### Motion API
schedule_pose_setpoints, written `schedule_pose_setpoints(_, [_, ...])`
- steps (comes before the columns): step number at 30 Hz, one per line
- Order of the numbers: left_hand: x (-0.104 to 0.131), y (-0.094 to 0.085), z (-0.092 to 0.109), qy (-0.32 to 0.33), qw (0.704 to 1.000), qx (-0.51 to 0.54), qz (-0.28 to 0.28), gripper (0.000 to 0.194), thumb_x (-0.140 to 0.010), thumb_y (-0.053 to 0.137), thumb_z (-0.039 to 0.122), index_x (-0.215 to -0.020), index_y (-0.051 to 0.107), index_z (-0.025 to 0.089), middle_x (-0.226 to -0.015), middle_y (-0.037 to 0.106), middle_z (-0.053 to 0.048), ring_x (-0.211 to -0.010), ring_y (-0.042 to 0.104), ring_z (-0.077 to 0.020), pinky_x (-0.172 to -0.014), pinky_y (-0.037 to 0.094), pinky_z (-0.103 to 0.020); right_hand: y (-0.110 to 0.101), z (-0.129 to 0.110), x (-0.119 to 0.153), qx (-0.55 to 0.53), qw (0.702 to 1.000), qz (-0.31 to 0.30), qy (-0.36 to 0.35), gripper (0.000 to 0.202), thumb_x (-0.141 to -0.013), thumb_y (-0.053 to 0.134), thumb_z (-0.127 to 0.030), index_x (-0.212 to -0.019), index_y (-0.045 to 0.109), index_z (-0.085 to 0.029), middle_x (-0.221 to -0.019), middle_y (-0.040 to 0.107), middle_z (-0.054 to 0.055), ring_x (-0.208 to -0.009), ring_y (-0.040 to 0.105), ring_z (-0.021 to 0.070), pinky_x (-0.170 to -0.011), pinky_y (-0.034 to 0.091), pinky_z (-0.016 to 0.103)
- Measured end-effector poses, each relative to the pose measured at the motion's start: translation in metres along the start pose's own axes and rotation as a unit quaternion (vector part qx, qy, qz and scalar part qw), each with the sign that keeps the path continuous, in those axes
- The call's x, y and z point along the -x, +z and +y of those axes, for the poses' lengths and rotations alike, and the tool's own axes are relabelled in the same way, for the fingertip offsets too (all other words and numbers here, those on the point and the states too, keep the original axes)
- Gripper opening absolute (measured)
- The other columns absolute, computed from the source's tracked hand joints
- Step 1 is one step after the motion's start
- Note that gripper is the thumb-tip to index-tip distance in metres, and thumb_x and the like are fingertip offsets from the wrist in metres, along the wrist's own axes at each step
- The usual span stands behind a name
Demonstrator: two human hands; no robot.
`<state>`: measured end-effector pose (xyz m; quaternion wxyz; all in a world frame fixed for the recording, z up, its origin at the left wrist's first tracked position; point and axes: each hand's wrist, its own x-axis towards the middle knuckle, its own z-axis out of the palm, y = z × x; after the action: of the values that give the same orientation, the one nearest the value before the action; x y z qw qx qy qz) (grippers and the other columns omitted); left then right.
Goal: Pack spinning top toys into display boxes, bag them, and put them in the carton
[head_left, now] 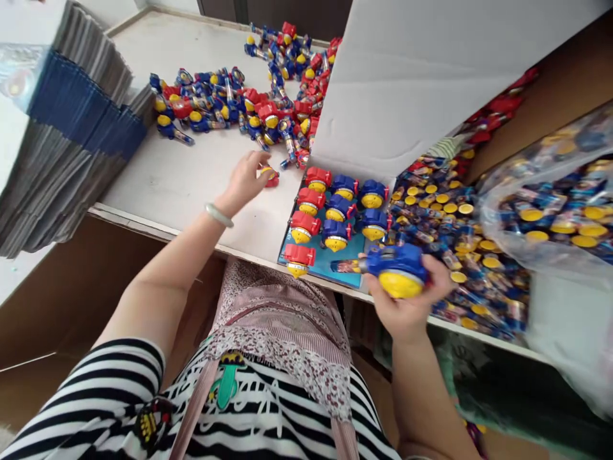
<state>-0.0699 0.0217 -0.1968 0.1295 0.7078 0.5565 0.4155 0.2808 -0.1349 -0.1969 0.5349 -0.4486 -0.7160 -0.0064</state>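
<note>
My right hand (414, 303) is wrapped round a blue and yellow toy (397, 268), whose clear tube points left over the front of an open display box (352, 271). Inside the box, red toys (304, 227) stand in a column at the left, with blue toys (338, 217) beside them to the right. My left hand (249, 177) is over the white table (249, 223), left of the box, with its thumb and fingers round a small red and yellow toy (271, 177). Part of that toy is hidden by the fingers.
A heap of red and blue toys (220, 96) lies at the back of the table. Stacked folded cardboard (81, 121) stands at the left. The box's raised white lid (383, 96) blocks part of the back. Many yellow-capped tubes (445, 223) and a plastic bag (502, 236) are at the right.
</note>
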Motion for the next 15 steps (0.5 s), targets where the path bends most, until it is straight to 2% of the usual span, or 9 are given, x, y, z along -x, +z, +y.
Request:
schedule_pose_setpoints(2, [-0.018, 0.017, -0.039, -0.054, 0.991, -0.106, -0.061, 0.053, -0.08, 0.073, 0.023, -0.13, 0.059, 0.015, -0.132, 0.058, -0.019, -0.121, 0.056, -0.0344, -0.108, 0.045, -0.05, 0.006, 0.006, 0.021, -0.017, 0.998, -0.049, -0.023, 0.07, -0.076, 0.078, -0.026, -0.136, 0.043, -0.024, -0.116, 0.056, 0.012, -0.103, 0.066, 0.0267, -0.09, 0.06, 0.044])
schedule_pose_setpoints(3, [-0.022, 0.027, -0.05, -0.067, 0.983, -0.141, -0.099, 0.061, -0.075, 0.076, 0.021, -0.133, 0.057, 0.015, -0.141, 0.051, -0.02, -0.128, 0.051, -0.0378, -0.11, 0.042, -0.052, 0.011, 0.007, 0.029, -0.031, 0.997, -0.066, -0.031, 0.063, -0.08, 0.073, -0.023, -0.136, 0.044, -0.025, -0.115, 0.058, 0.011, -0.1, 0.067, 0.0259, -0.086, 0.061, 0.041])
schedule_pose_setpoints(5, [-0.024, 0.044, -0.061, -0.078, 0.969, -0.177, -0.155, 0.065, -0.072, 0.077, 0.019, -0.134, 0.057, 0.015, -0.15, 0.042, -0.021, -0.132, 0.048, -0.0413, -0.111, 0.042, -0.055, 0.021, 0.005, 0.039, -0.045, 0.995, -0.081, -0.03, 0.057, -0.083, 0.065, -0.02, -0.136, 0.044, -0.027, -0.114, 0.061, 0.012, -0.1, 0.069, 0.0258, -0.084, 0.062, 0.041])
schedule_pose_setpoints(7, [-0.018, 0.052, -0.062, -0.077, 0.964, -0.185, -0.172, 0.055, -0.075, 0.072, 0.017, -0.129, 0.059, 0.016, -0.147, 0.045, -0.021, -0.127, 0.053, -0.0406, -0.107, 0.046, -0.055, 0.026, 0.003, 0.039, -0.05, 0.994, -0.091, -0.023, 0.059, -0.085, 0.063, -0.018, -0.139, 0.042, -0.028, -0.115, 0.063, 0.011, -0.101, 0.069, 0.026, -0.084, 0.062, 0.041])
schedule_pose_setpoints(9, [-0.011, 0.052, -0.062, -0.077, 0.972, -0.164, -0.15, 0.045, -0.078, 0.069, 0.017, -0.122, 0.061, 0.018, -0.14, 0.051, -0.019, -0.12, 0.059, -0.0373, -0.104, 0.049, -0.052, 0.025, 0.0, 0.033, -0.074, 0.986, -0.149, -0.026, 0.061, -0.085, 0.061, -0.015, -0.141, 0.041, -0.031, -0.12, 0.063, 0.011, -0.104, 0.069, 0.0249, -0.083, 0.062, 0.04])
schedule_pose_setpoints(11, [-0.004, 0.044, -0.063, -0.088, 0.987, -0.106, -0.087, 0.041, -0.077, 0.071, 0.021, -0.117, 0.06, 0.019, -0.133, 0.056, -0.017, -0.116, 0.062, -0.0332, -0.103, 0.051, -0.048, 0.022, 0.0, 0.023, -0.118, 0.968, -0.219, -0.039, 0.061, -0.086, 0.058, -0.01, -0.14, 0.042, -0.034, -0.125, 0.063, 0.01, -0.107, 0.069, 0.0232, -0.081, 0.062, 0.037])
schedule_pose_setpoints(13, [0.003, 0.031, -0.064, -0.114, 0.993, -0.008, 0.0, 0.041, -0.076, 0.075, 0.029, -0.112, 0.058, 0.019, -0.123, 0.061, -0.013, -0.111, 0.065, -0.0282, -0.098, 0.054, -0.042, 0.021, 0.003, 0.015, -0.143, 0.961, -0.234, -0.041, 0.06, -0.086, 0.056, -0.009, -0.139, 0.043, -0.035, -0.127, 0.062, 0.01, -0.109, 0.069, 0.023, -0.082, 0.062, 0.037])
schedule_pose_setpoints(15, [0.011, 0.015, -0.06, -0.145, 0.979, 0.122, 0.072, 0.044, -0.077, 0.076, 0.043, -0.109, 0.057, 0.02, -0.109, 0.066, -0.008, -0.099, 0.068, -0.0227, -0.084, 0.058, -0.035, 0.023, 0.007, 0.01, -0.149, 0.962, -0.227, -0.033, 0.059, -0.087, 0.056, -0.01, -0.139, 0.043, -0.033, -0.124, 0.062, 0.01, -0.109, 0.069, 0.0236, -0.083, 0.062, 0.038])
